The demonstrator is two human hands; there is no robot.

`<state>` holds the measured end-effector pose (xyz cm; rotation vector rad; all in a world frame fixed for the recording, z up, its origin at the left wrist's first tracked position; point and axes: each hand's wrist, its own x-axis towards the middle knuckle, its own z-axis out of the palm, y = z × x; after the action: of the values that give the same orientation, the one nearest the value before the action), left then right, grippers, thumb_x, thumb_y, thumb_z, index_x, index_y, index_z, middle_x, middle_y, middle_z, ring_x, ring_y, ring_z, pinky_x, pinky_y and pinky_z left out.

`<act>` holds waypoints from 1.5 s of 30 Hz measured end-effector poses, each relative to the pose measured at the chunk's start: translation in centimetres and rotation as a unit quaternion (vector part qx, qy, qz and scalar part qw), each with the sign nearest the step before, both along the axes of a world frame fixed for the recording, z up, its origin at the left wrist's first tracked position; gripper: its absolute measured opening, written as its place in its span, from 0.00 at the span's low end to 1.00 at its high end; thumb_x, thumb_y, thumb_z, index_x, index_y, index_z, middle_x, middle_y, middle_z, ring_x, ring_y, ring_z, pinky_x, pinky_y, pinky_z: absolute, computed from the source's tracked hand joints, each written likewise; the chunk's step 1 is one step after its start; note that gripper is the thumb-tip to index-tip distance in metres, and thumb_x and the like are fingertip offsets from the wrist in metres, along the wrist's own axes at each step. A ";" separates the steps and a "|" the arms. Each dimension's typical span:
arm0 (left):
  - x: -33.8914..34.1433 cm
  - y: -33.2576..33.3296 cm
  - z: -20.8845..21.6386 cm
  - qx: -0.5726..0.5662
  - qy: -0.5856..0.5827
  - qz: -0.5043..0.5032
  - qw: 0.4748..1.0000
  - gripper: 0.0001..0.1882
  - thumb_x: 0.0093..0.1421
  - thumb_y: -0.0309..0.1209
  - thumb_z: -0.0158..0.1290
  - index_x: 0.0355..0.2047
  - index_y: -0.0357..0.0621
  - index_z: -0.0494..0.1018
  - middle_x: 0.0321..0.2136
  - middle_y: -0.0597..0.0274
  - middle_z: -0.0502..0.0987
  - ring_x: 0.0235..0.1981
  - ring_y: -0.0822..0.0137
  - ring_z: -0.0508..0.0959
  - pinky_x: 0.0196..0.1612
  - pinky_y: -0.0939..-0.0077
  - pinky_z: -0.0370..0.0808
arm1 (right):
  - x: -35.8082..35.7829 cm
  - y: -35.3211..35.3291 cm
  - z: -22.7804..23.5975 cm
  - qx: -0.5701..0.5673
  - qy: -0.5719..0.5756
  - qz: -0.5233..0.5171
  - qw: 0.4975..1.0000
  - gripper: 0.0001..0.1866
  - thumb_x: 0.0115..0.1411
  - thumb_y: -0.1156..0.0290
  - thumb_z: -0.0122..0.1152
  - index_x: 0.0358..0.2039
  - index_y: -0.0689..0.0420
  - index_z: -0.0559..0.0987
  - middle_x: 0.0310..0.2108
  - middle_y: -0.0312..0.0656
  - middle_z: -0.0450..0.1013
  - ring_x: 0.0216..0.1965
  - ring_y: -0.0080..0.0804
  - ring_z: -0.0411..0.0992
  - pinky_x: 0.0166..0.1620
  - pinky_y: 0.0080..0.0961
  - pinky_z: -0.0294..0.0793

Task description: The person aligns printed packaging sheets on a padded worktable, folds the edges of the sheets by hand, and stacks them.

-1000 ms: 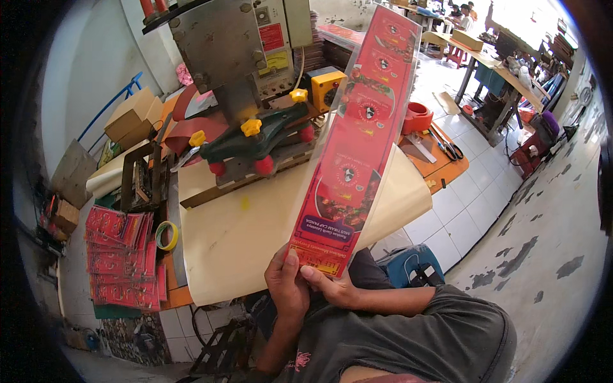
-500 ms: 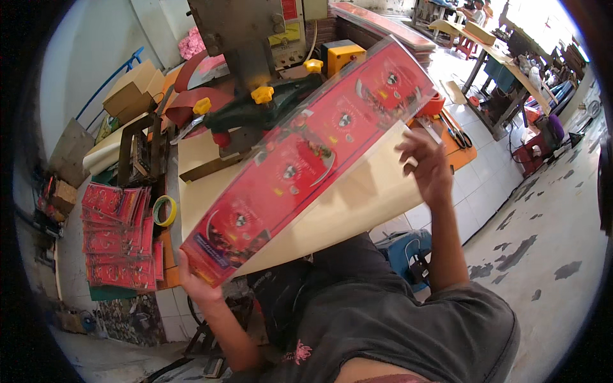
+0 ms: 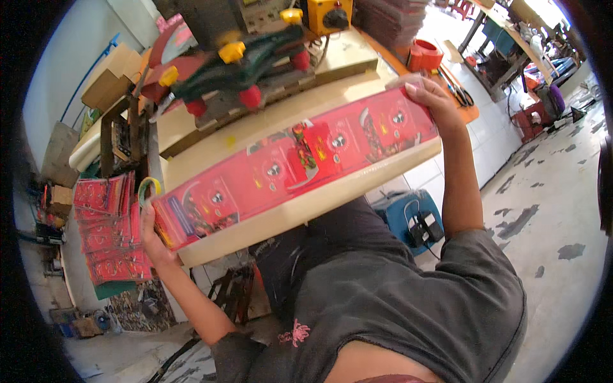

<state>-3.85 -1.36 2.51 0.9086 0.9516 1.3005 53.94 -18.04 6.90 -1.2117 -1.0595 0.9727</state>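
Observation:
A long, red printed strip in clear plastic [image 3: 265, 175] spans between my hands, tilted up to the right. My left hand [image 3: 156, 237] is closed on its lower left end, thumb on top. At the far right end, my right hand [image 3: 431, 101] pinches the strip's upper corner, its fingers slightly blurred. Under the strip lies a cream sheet or pad [image 3: 306, 223] on the worktable. Just beyond stands a press with a dark green clamp bar [image 3: 255, 73], yellow knobs and red feet, above a long metal bar [image 3: 220, 127].
Stacked red printed pieces [image 3: 105, 223] lie at the left beside a yellow-green tape roll [image 3: 149, 186]. Red tape rolls [image 3: 424, 56] and scissors [image 3: 461, 96] sit at the right. A yellow switch box [image 3: 329, 16] stands behind. A blue case [image 3: 415, 204] with a black adapter is below.
The strip has swung down flatter and nearer to the cream pad. My right hand, apart from it before, now grips its right end. My left hand has moved left with its end.

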 end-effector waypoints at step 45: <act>-5.4 1.5 -3.3 0.210 0.368 0.001 0.906 0.17 0.66 0.39 0.63 0.45 0.36 0.79 0.39 0.65 0.80 0.40 0.74 0.76 0.47 0.78 0.73 | 2.1 -2.3 -4.9 -0.070 -0.218 -0.097 0.969 0.09 0.63 0.71 0.66 0.39 0.63 0.84 0.31 0.33 0.77 0.27 0.15 0.70 0.29 0.15 0.67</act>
<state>-9.26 0.13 -0.81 1.8159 1.2563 1.1906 56.04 -20.35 2.04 -1.6630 -1.1959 0.6502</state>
